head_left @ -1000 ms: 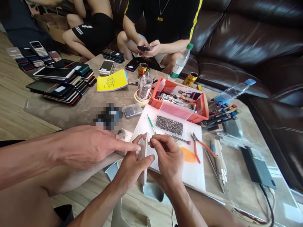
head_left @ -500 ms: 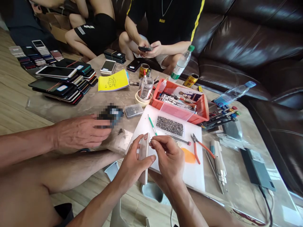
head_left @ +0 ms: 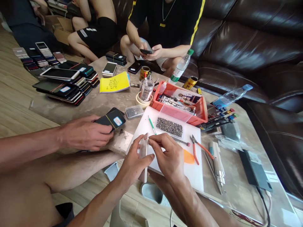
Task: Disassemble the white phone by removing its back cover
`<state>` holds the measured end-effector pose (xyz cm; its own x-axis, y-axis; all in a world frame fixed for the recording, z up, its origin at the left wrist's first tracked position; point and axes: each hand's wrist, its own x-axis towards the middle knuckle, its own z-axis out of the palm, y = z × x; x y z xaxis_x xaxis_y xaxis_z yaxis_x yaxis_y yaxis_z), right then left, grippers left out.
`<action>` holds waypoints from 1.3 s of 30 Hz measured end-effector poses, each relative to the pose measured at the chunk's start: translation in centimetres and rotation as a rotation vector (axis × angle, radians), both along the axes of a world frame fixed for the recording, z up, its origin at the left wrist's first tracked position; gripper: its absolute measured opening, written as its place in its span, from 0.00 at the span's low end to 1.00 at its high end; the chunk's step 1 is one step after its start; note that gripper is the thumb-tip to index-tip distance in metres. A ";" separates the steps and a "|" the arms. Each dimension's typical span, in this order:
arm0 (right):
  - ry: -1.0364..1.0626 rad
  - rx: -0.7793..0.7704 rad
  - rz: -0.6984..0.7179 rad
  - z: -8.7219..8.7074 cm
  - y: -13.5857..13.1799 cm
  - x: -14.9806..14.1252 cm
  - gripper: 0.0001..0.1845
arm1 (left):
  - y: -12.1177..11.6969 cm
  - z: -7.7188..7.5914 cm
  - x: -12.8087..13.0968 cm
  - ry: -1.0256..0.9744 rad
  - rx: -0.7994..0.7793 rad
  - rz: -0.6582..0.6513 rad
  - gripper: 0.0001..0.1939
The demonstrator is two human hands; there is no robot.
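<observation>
My left hand [head_left: 133, 162] grips a white smartphone [head_left: 142, 157] on its edge, thumb on the near side and fingers behind. My right hand [head_left: 169, 153] is closed in a pinch against the phone's upper side edge; whatever small thing lies between thumb and forefinger is hidden. Both hands are over the near edge of a white foam board [head_left: 198, 176]. Just beyond them on the board lie a clear tray of small screws [head_left: 169, 126], a green-handled tool [head_left: 151, 124], a thin screwdriver [head_left: 181, 140] and orange-handled cutting pliers [head_left: 195, 151].
At left, another person's hand [head_left: 87, 134] holds banded black phones [head_left: 110, 119]. An orange tool bin [head_left: 201, 113] stands behind the board. A white electric screwdriver [head_left: 218, 164] and tweezers [head_left: 213, 173] lie at right. Stacked phones [head_left: 63, 91] and a yellow booklet [head_left: 115, 82] are farther left.
My right fingertips have come in closer, from just beside the phone to touching its side edge. My left hand keeps its grip. The view has shifted slightly.
</observation>
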<state>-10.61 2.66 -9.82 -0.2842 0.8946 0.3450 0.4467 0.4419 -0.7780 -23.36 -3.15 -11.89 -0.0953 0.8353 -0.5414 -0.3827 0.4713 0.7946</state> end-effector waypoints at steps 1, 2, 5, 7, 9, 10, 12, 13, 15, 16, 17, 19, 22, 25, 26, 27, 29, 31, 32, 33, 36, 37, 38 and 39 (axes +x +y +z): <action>0.045 -0.005 -0.046 -0.1 0.1 0.0 0.06 | 0.0 0.2 -0.1 0.030 -0.021 -0.015 0.44; 0.086 -0.015 -0.106 -0.2 0.3 0.0 0.05 | -0.1 0.4 -0.1 0.054 -0.033 -0.031 0.44; 0.103 -0.088 -0.222 -1.4 1.7 -0.2 0.07 | -0.4 0.6 -0.2 0.037 0.015 -0.036 0.43; 0.026 -0.110 -0.180 -2.5 3.2 -0.5 0.07 | -0.8 0.5 -0.3 0.008 0.036 -0.032 0.42; -0.041 -0.074 -0.121 -3.4 4.6 -1.1 0.08 | -1.1 0.3 -0.3 -0.018 0.042 -0.020 0.41; -0.065 -0.042 -0.106 -3.7 5.2 -1.4 0.08 | -1.3 0.3 -0.3 -0.030 0.042 -0.017 0.41; -0.122 0.023 -0.095 -4.1 6.3 -2.2 0.09 | -1.6 0.2 -0.4 -0.063 0.050 -0.003 0.41; -0.171 0.041 -0.085 -4.3 6.6 -2.6 0.09 | -1.7 0.1 -0.4 -0.083 0.058 0.007 0.40; -0.320 0.031 -0.046 -4.6 7.1 -3.2 0.10 | -1.9 0.0 -0.6 -0.127 0.076 0.033 0.39; -0.401 0.010 -0.022 -4.7 7.2 -3.4 0.10 | -1.9 0.0 -0.7 -0.152 0.086 0.046 0.38; -0.469 -0.013 -0.002 -4.8 7.3 -3.6 0.10 | -1.9 0.1 -0.8 -0.179 0.094 0.053 0.36; -0.543 -0.044 0.014 -4.5 7.2 -3.6 0.11 | -2.0 0.3 -1.2 -0.245 0.105 0.053 0.32; -0.460 -0.057 0.035 -2.9 6.7 -3.0 0.22 | -2.1 0.8 -2.0 -0.377 0.094 0.028 0.24; -0.188 -0.069 0.176 0.2 5.9 -1.6 0.17 | -2.6 1.1 -2.9 -0.514 0.065 -0.077 0.23; -0.109 -0.098 0.261 1.4 5.6 -1.1 0.12 | -2.9 1.2 -3.3 -0.549 0.059 -0.124 0.23; -0.063 -0.149 0.358 2.5 5.3 -0.6 0.08 | -3.2 1.2 -3.6 -0.576 0.054 -0.169 0.24; -0.056 -0.266 0.545 4.4 4.8 0.2 0.05 | -3.8 1.2 -4.0 -0.609 0.056 -0.250 0.25; -0.122 -0.340 0.680 5.9 4.5 0.6 0.04 | -4.4 1.4 -4.4 -0.618 0.060 -0.315 0.25; -0.167 -0.355 0.725 6.5 4.4 0.7 0.03 | -4.7 1.5 -4.4 -0.615 0.057 -0.341 0.25; -0.213 -0.364 0.762 6.9 4.3 0.7 0.02 | -4.9 1.8 -4.5 -0.611 0.053 -0.362 0.25; -0.325 -0.383 0.852 8.0 4.3 0.6 0.02 | -5.4 2.7 -4.5 -0.601 0.024 -0.426 0.26; -0.346 -0.385 0.875 8.3 4.2 0.6 0.03 | -5.6 2.9 -4.4 -0.601 0.015 -0.450 0.27; -0.367 -0.383 0.897 8.6 4.1 0.6 0.04 | -5.7 3.2 -4.4 -0.605 0.004 -0.477 0.27; -0.389 -0.378 0.918 8.9 4.0 0.5 0.04 | -5.9 3.4 -4.4 -0.606 -0.005 -0.501 0.28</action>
